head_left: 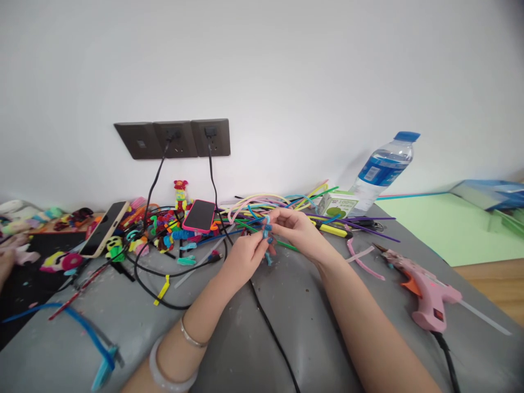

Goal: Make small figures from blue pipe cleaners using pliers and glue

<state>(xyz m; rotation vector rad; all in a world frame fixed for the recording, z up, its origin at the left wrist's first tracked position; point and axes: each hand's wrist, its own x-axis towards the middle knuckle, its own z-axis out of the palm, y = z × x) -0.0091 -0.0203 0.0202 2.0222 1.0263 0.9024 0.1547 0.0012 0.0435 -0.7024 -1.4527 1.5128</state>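
Near the middle of the grey table, my left hand (245,254) and my right hand (301,234) meet with fingertips pinched. Between them is a light-blue pipe cleaner (267,233), bent into a small shape, with one end hanging below the fingers. Both hands grip it, and the fingers partly hide it. Just behind the hands lies a loose bundle of coloured pipe cleaners (257,203). A pink phone (200,215) rests to the left of them, and a black cable (270,322) runs beneath my hands.
On the right lie a pink glue gun (429,295) and a yellow-handled cutter (333,229). A water bottle (382,169) leans by the wall near a small box (338,204). Pipe-cleaner figures (114,248) and another phone (105,226) crowd the left. Another person's hand (6,259) shows at the left edge.
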